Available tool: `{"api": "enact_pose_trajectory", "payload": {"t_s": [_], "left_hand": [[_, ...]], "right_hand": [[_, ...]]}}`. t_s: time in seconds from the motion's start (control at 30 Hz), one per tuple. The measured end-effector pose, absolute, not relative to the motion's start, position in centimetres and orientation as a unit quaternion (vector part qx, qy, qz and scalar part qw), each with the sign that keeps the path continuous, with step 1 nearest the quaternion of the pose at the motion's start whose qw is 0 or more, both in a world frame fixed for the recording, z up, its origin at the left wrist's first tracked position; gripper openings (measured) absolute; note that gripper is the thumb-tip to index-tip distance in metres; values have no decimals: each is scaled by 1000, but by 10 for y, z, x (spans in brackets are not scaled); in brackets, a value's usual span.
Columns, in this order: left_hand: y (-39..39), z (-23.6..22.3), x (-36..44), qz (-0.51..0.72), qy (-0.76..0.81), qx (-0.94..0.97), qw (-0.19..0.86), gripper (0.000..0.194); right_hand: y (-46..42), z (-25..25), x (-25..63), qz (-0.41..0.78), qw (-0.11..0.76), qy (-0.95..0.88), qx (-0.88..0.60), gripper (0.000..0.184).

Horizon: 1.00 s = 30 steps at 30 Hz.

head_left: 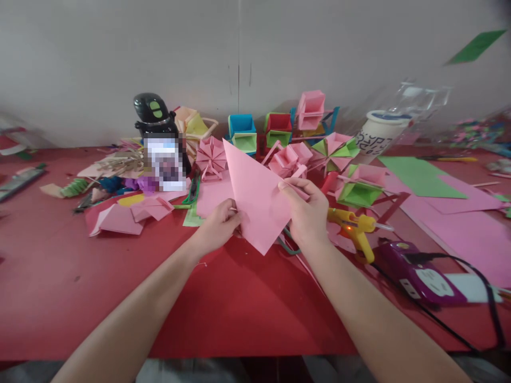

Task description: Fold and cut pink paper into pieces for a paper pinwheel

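A sheet of pink paper (255,199) is held up in front of me, tilted with one corner pointing down. My left hand (223,223) pinches its lower left edge between thumb and fingers. On the right side, my right hand (307,207) grips the paper, thumb on the near face and fingers behind. Part of the paper behind my right fingers looks folded over. Behind the sheet stand folded paper pieces, among them a pink pleated fan shape (211,157) and a pink box shape (288,159).
A yellow glue gun (355,229) with a lit orange light lies right of my right hand, near a purple power strip (423,276) and its black cable. A phone (167,162) leans on a black figure (154,111). A white cup (377,135) stands at the back right.
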State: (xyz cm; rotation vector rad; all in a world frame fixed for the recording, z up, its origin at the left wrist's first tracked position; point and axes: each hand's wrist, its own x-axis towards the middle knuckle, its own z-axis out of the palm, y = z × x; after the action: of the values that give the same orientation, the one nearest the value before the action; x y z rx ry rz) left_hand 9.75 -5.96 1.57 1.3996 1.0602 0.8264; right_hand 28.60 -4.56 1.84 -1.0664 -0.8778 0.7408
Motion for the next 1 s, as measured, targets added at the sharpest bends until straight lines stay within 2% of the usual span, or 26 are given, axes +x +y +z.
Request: {"api": "enact_pose_trajectory", "payload": {"t_s": [0.2, 0.83, 1.0], "left_hand": [[-57, 15, 94, 345, 433, 633, 541, 8], [-46, 16, 85, 403, 522, 579, 479, 20], [-43, 15, 77, 443, 535, 600, 396, 26]], "right_hand": [[-43, 16, 288, 332, 704, -403, -480, 20], [-44, 20, 283, 373, 709, -399, -446, 21], [-44, 19, 283, 382, 688, -414, -457, 22]]}}
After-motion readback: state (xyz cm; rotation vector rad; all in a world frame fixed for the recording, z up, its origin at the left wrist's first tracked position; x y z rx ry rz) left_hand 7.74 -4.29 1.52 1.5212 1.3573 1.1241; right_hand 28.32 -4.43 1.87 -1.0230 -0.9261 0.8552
